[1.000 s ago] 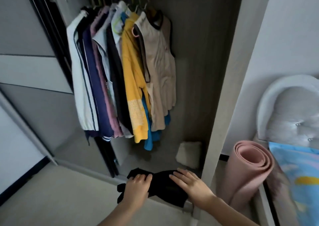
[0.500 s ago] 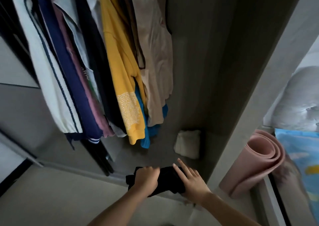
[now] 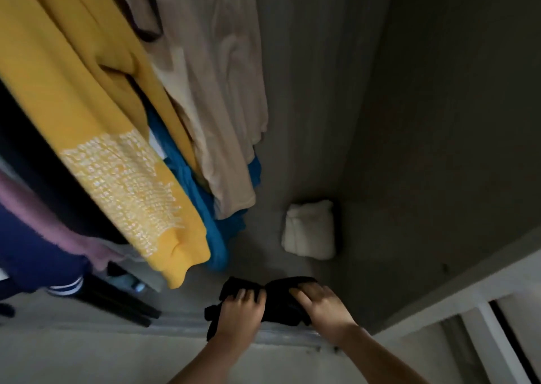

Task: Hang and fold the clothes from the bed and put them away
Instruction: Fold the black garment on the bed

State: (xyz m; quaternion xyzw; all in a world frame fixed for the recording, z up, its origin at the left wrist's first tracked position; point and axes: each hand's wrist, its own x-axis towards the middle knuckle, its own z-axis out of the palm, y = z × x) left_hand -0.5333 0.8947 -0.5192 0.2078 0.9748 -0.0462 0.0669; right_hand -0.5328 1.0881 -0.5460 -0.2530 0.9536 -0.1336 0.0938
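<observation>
Your left hand [image 3: 240,310] and your right hand [image 3: 323,306] are both on the black cloth [image 3: 278,300]. The black cloth is folded up small. It sits low down at the front of the wardrobe floor [image 3: 257,266], right by the door rail [image 3: 281,335].

Your left fingers [image 3: 248,294] curl over the left end of the cloth and grip it. A loose bit of cloth hangs down under that hand. Your right fingers [image 3: 301,293] lie across the top of the right end, bent only a little, and press on it. I cannot see your right thumb.

A folded white cloth [image 3: 310,228] lies further back on the floor, apart from the black one. Above on the left hang a yellow top [image 3: 111,137], a blue top [image 3: 210,216] and a beige top [image 3: 216,90].
</observation>
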